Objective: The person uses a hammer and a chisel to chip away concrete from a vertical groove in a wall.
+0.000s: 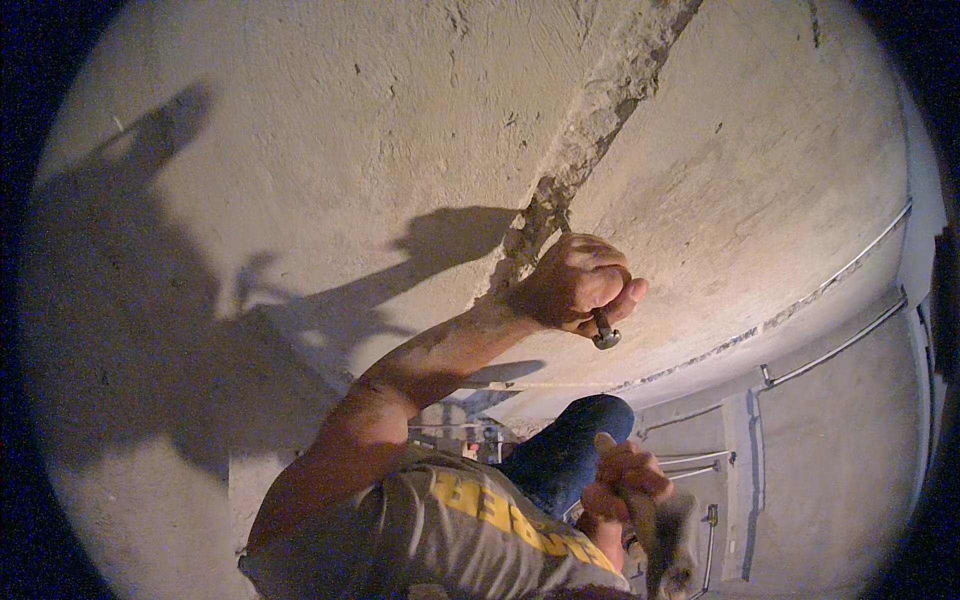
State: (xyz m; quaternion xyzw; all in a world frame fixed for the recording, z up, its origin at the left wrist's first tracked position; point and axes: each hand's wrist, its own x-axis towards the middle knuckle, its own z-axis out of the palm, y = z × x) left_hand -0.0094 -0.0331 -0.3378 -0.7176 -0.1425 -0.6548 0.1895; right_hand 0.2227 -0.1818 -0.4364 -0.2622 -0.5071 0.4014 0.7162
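Observation:
My left hand [581,281] is closed around a steel chisel [605,336], its struck end sticking out below the fist. The chisel's far end meets the rough groove [547,206] cut in the plastered wall [360,135]; the exact tip is hard to make out. Lower right, my right hand [626,480] grips what looks like a hammer [671,544], blurred and held apart from the chisel. Part of the hammer's outline is lost in the blur.
The groove runs up the wall as a chipped, broken channel. Metal conduits [832,337] run along another wall at right. A knee in blue jeans [577,435] is bent below my left arm. A large shadow darkens the wall at left.

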